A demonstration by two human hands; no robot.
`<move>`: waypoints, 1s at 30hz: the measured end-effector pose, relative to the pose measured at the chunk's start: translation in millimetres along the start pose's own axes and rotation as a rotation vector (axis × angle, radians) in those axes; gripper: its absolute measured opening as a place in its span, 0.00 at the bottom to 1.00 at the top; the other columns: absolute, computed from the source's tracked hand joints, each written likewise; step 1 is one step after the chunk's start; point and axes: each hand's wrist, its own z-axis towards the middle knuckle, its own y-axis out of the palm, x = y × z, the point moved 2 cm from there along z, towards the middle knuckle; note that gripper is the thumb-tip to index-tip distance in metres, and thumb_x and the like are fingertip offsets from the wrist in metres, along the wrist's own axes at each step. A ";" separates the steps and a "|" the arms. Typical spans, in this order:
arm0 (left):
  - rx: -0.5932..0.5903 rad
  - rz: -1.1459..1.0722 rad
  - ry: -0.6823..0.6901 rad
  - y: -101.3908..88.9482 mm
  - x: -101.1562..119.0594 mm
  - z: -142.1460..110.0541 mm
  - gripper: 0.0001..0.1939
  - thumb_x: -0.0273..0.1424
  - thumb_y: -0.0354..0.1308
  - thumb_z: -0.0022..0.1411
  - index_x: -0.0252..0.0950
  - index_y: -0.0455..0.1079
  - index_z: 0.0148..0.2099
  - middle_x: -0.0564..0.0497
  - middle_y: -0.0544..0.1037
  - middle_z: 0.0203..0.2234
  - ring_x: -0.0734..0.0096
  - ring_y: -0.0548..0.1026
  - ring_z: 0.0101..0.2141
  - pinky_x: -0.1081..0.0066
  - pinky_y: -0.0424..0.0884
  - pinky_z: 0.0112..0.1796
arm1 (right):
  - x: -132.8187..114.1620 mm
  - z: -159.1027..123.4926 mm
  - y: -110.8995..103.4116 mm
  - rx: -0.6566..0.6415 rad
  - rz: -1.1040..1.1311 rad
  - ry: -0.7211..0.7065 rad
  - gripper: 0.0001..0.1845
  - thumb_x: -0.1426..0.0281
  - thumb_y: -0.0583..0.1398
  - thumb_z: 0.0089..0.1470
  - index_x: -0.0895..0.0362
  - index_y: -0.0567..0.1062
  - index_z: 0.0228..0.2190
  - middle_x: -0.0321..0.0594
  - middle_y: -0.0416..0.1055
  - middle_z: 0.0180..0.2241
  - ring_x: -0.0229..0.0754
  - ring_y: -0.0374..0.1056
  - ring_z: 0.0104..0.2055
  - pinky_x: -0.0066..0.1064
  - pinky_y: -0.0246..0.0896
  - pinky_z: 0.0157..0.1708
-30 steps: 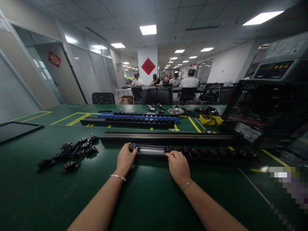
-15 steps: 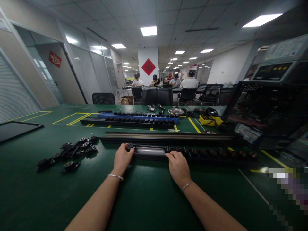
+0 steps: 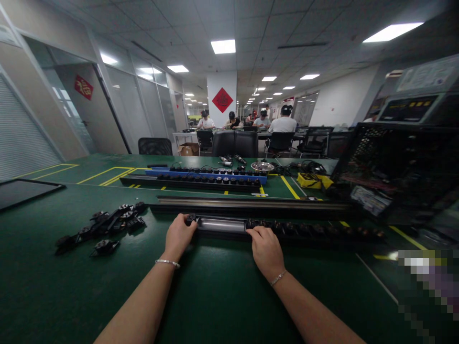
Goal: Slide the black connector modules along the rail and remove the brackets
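Note:
A long black rail [image 3: 215,234] lies across the bench in front of me, its bare inner strip [image 3: 221,225] shining silver between my hands. At the rail's left end, my left hand [image 3: 178,235] is closed round a small black socket module [image 3: 190,218]. The fingers of my right hand [image 3: 266,248] are bent and pressed on the rail's near edge, beside the left end of a row of black modules [image 3: 290,226] seated in it. How far under the rail those fingers reach is hidden.
Loose black modules [image 3: 103,224] lie heaped on the left. Behind the rail is another long channel [image 3: 251,204], then a filled black strip [image 3: 143,181] and a blue one [image 3: 263,180]. A metal bowl [image 3: 262,166], a yellow item [image 3: 309,180] and an open computer case [image 3: 405,167] stand farther right.
My left hand has shifted slightly left along the rail with the socket module. My right hand has stayed in place.

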 end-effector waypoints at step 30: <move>0.357 0.344 -0.377 -51.2 -101.9 31.8 0.20 0.41 0.54 0.53 0.33 0.69 0.45 0.39 0.61 0.57 0.43 0.49 0.60 0.44 0.51 0.54 | -2.6 -4.0 -4.5 0.024 0.010 0.032 0.19 0.81 0.52 0.49 0.55 0.75 0.40 0.46 0.65 0.46 0.43 0.62 0.44 0.35 0.59 0.44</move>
